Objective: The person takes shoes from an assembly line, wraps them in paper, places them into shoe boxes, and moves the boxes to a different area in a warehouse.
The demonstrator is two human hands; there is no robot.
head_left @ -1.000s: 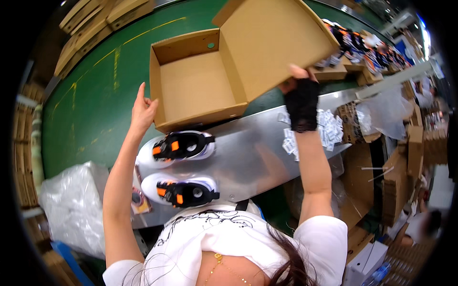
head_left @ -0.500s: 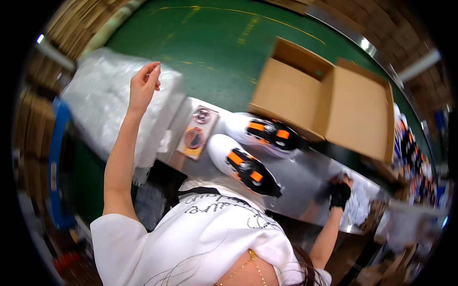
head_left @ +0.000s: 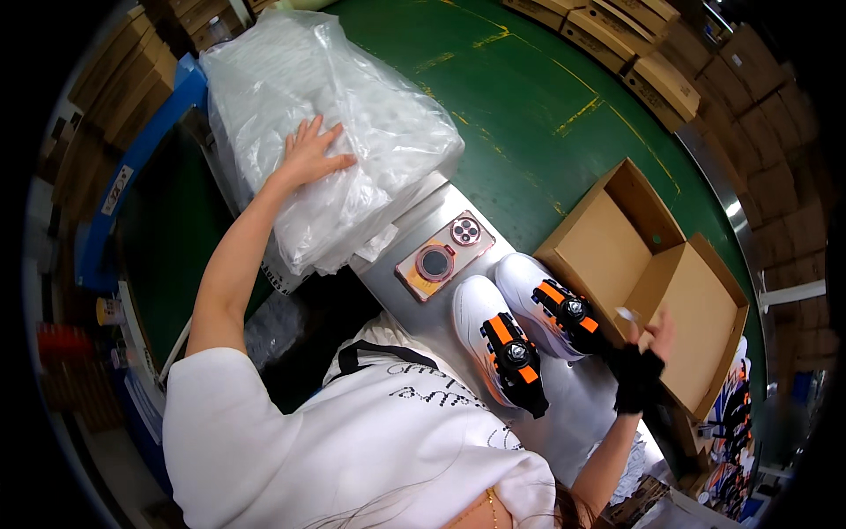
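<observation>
My left hand [head_left: 315, 157] lies with fingers spread on a large clear plastic bag [head_left: 388, 123] full of white material. In a black fingerless glove, my right hand [head_left: 648, 353] is over the near edge of an open brown cardboard box [head_left: 696, 309]. Its fingers are apart and somewhat blurred. Just past the fingertips is a small white piece [head_left: 627, 314], seemingly free of them. Between my hands, two white sneakers with black and orange dial closures stand side by side, the nearer shoe [head_left: 480, 304] and the farther shoe [head_left: 522, 273].
A phone in a clear case [head_left: 436, 261] lies on the metal table [head_left: 401, 278] beside the bag. Small white packets [head_left: 627, 467] are heaped at the lower right. More shoes [head_left: 733, 414] line the far right. Stacked boxes [head_left: 656, 84] stand beyond the green floor [head_left: 529, 106].
My left hand has come down from the air onto the plastic bag and its fingers have spread. My right hand has moved from beside the white packets to the box. The view has turned.
</observation>
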